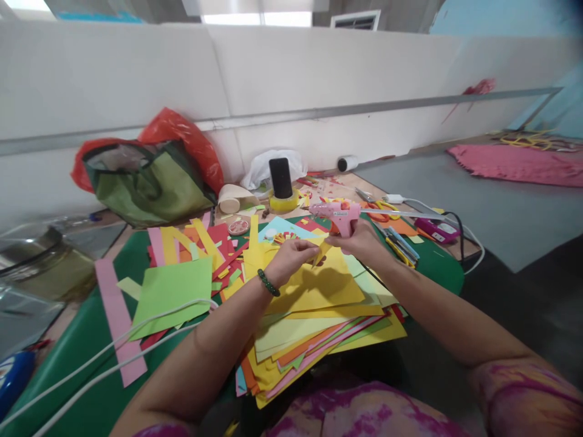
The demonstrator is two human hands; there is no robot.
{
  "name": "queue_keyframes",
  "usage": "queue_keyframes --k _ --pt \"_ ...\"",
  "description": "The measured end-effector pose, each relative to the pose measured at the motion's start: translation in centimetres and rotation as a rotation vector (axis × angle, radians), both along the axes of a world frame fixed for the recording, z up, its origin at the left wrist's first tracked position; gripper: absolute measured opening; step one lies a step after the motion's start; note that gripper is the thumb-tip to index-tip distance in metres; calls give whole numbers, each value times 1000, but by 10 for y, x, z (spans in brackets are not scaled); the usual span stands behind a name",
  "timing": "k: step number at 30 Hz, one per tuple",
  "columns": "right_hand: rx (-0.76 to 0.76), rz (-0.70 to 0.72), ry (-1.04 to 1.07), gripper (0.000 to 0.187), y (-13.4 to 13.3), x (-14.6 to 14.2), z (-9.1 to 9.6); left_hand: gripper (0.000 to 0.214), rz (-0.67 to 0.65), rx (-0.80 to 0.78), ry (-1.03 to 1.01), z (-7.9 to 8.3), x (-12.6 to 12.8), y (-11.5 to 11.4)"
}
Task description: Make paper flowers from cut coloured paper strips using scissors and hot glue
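My right hand [359,240] is wrapped round a pink glue gun [337,214], nozzle pointing left. My left hand [291,258], with a dark green bead bracelet on the wrist, pinches a small yellow paper strip [321,250] just under the gun's nozzle. Both hands hover over a stack of coloured paper sheets [314,309], yellow on top, lying on a green mat [86,346].
Paper strips and a green sheet [170,291] lie left. A red-and-green bag [150,176] stands at the back left, a black phone on a yellow tape roll [282,188] behind. Orange scissors [380,212], pens and a white cable [423,209] lie right. White cords [91,370] cross the near left.
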State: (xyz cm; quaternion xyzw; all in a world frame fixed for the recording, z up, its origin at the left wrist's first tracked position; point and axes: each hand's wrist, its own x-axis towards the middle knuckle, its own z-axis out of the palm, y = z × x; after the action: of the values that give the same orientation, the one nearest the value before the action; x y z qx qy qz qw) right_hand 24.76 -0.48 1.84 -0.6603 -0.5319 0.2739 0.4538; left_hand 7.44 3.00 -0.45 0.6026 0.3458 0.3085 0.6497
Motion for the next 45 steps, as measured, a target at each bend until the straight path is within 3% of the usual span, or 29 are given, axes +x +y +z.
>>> queue_keyframes --k 6,15,21,26,31,38,45 --pt "37 10 136 36 1 4 -1 18 -20 -20 -26 1 1 -2" --pt "79 -65 410 40 32 39 -15 28 -2 -135 -82 4 -2 2" --pt "42 -39 503 42 21 19 -14 25 54 -21 -89 3 0 0" --pt "0 -41 417 46 11 0 -17 21 47 45 -47 -2 2 -1" --pt "62 -44 434 48 8 -8 -18 23 45 10 -59 -6 4 -2" --pt "93 -34 270 34 8 -6 -16 48 -29 -196 -203 -5 6 -4" --pt "89 -89 112 26 4 -8 -11 53 -56 -135 -169 0 6 -8"
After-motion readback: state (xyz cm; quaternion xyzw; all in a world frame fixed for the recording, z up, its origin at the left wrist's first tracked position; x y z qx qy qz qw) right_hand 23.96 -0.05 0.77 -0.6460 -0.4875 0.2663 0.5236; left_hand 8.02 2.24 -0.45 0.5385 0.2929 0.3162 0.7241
